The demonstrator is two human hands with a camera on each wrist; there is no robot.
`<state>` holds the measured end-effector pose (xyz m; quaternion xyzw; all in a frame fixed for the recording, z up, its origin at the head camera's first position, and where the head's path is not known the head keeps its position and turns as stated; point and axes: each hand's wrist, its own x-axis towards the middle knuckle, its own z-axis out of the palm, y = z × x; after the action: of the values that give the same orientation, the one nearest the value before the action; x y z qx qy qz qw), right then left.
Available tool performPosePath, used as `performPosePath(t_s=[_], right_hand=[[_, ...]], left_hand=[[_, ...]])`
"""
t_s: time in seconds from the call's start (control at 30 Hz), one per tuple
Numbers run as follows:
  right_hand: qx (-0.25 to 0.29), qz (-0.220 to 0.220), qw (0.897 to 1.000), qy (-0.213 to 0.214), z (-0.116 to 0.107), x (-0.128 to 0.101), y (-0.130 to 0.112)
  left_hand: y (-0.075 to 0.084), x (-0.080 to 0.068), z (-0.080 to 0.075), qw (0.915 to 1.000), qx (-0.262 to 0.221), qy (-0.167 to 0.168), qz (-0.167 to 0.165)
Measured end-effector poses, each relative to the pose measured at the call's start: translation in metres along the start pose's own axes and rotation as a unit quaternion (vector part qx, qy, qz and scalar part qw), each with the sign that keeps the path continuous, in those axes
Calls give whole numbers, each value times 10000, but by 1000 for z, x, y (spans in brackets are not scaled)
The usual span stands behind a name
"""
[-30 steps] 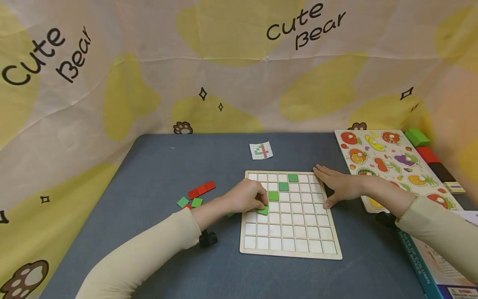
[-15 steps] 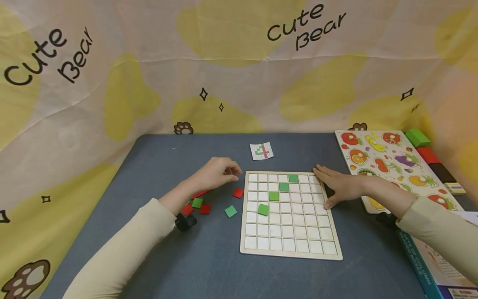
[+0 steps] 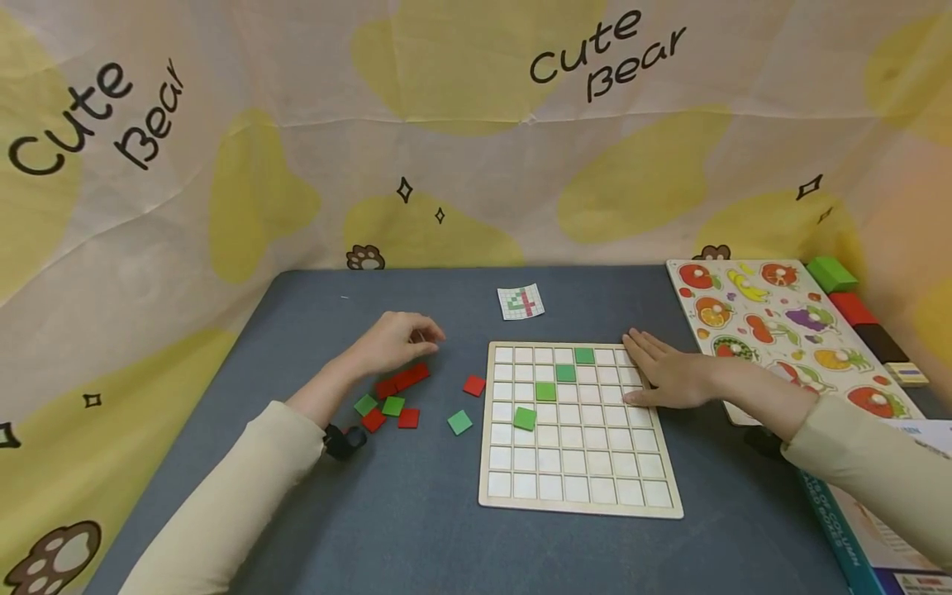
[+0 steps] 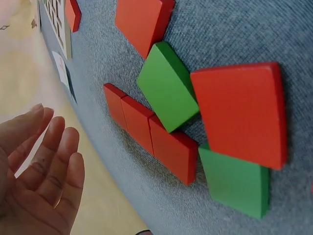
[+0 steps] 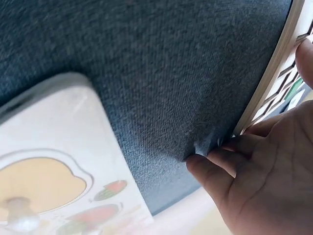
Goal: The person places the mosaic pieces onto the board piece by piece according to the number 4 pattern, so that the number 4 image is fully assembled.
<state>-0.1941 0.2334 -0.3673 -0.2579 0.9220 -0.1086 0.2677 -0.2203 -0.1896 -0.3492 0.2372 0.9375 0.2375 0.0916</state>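
Note:
My left hand point(image 3: 394, 340) hovers over the table just behind the loose tiles, its fingers loosely bent with nothing between them. Below it lie a row of red tiles point(image 4: 146, 125), a green tile point(image 4: 167, 87) and several others. A red tile point(image 3: 473, 385) and a green tile point(image 3: 459, 422) lie apart, close to the board's left side. On the white grid board point(image 3: 580, 508) several green tiles form a diagonal; the lowest, a green tile point(image 3: 524, 419), sits askew. My right hand point(image 3: 673, 378) rests on the board's right edge, fingers extended, thumb over the squares.
A small pattern card point(image 3: 521, 302) lies behind the board. At the right are a fruit puzzle board point(image 3: 788, 330), a book point(image 3: 878, 512) and a row of coloured blocks point(image 3: 852, 307). A printed cloth point(image 3: 461, 165) hangs behind the table.
My left hand let go of a green tile on the board and moved left to above the loose tiles. My right hand stays at the board's edge, its thumb shifted slightly inward.

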Motion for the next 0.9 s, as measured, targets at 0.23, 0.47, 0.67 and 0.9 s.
performPosePath(t_s=[0.23, 0.47, 0.67, 0.9], right_hand=[[71, -131, 9999, 6, 0, -1, 4], [189, -144, 9996, -167, -3, -2, 8], [343, -208, 9989, -235, -5, -1, 8], [347, -186, 9990, -212, -5, -1, 9]], left_hand=[[-8, -2, -6, 9992, -54, -385, -58], [-21, -10, -15, 9938, -100, -1103, -113], [-24, -21, -15, 9834, -287, -1788, -129], [-27, -35, -8, 9799, -217, -1981, -44]])
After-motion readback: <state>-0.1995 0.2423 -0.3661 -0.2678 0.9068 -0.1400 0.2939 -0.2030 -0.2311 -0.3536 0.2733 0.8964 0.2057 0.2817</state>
